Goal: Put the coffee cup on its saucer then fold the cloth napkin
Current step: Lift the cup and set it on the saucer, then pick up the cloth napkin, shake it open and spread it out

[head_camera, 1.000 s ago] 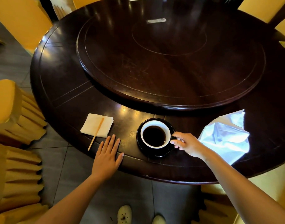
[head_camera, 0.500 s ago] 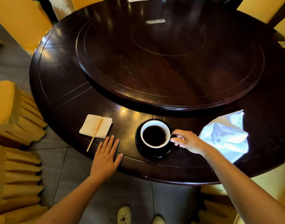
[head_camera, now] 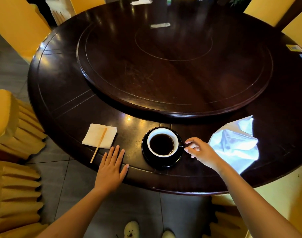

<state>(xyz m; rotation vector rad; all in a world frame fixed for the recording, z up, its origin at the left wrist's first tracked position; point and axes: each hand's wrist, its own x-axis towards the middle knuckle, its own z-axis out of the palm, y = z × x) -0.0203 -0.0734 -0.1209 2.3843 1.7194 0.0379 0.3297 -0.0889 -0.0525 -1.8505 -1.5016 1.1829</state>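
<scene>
A dark cup (head_camera: 163,142) with a white inside, full of black coffee, stands on its black saucer (head_camera: 161,163) near the table's front edge. My right hand (head_camera: 200,152) is just right of the cup. Its thumb and forefinger are spread a little at the tip of the handle and do not pinch it. The white cloth napkin (head_camera: 236,146) lies crumpled and unfolded on the table, right of that hand. My left hand (head_camera: 111,166) rests flat on the table edge, left of the saucer, fingers straight.
A folded paper napkin (head_camera: 99,136) with a wooden stirrer (head_camera: 98,145) across it lies left of my left hand. A large raised turntable (head_camera: 174,66) fills the middle of the round dark table (head_camera: 64,93). Yellow-covered chairs (head_camera: 13,131) surround it.
My right hand pinched the cup's handle before; now its fingers have loosened and drawn slightly right of it. The cup stays on the saucer. My left hand has not moved.
</scene>
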